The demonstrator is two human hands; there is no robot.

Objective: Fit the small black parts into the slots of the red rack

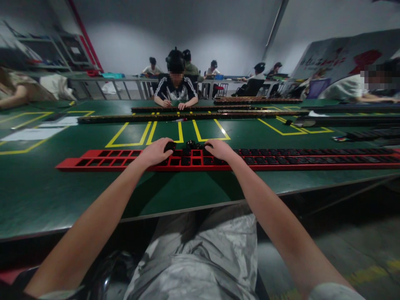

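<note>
A long red tray [103, 163] with two rows of small slots lies across the green table [56, 191] in front of me. Slots to the right hold black parts [312, 159]; those to the left stand open. My left hand [155, 152] rests on the tray with its fingers curled round a small black part [170, 146]. My right hand [219, 150] is curled over the tray's far edge, fingertips at another black piece. A little heap of loose black parts [191, 144] sits between my hands, just behind the tray.
Yellow lines mark boxes [134, 134] on the table beyond the tray. Long dark trays [187, 116] lie further back, where a seated person [176, 89] works opposite me. More people sit at the left, right and rear tables. White sheets [34, 133] lie at far left.
</note>
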